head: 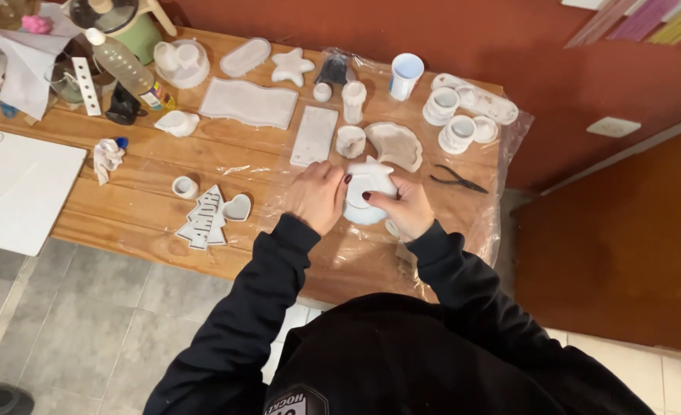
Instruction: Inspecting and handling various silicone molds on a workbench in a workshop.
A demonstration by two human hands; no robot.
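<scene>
Hands meet over a white star-shaped silicone mould (368,198) lying on the clear plastic sheet (471,223) that covers the right part of the wooden table (125,211). The left hand (319,196) rests curled against the mould's left edge, fingertips on its rim, while the right hand (407,206) grips the right edge, thumb laid over the top; both clasp the mould rather than lie open, though how hard they press cannot be told. The mould looks as if it is being flexed or worked at its edges, and whether a cast sits inside is hidden by the fingers. Judging by the table, a good deal of the work looks finished: white cast pieces lie spread about, among them a wavy rectangular tray (250,102), a flat rectangular slab (314,135), a starfish piece (292,66), a tree-shaped piece (204,219) with a heart-shaped dish (237,207) just beside it, and a scalloped dish (395,144) near the hands. Several round pot moulds (457,132) stand at the far right, a white cup (406,74) behind them, and black pliers (458,180) lie just right of the right hand. The piece in hand appears to be one not yet freed.
</scene>
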